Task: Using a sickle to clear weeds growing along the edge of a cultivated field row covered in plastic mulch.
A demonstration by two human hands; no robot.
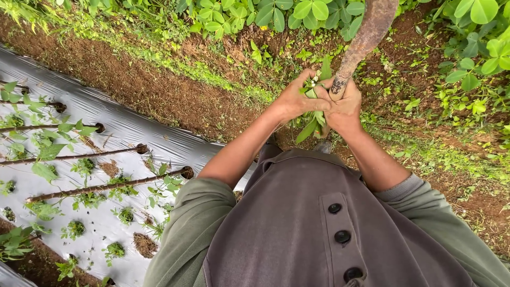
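My left hand [294, 99] is closed around a small bunch of green leafy weeds [315, 101], some leaves sticking up and some hanging below my fingers. My right hand [345, 109] presses against the left one and grips the lower end of a worn, mud-stained wooden tool handle [366, 37]. The handle rises up and to the right out of the picture. Both forearms are bare, with green sleeves pushed up. My grey buttoned top fills the lower middle of the view.
A raised bed under silver plastic mulch [114, 127] lies at the left, with seedlings in holes and thin wooden stakes [106, 186]. Bare brown soil [159, 93] runs between bed and me. Broad-leaved green plants [276, 13] line the top and right edges.
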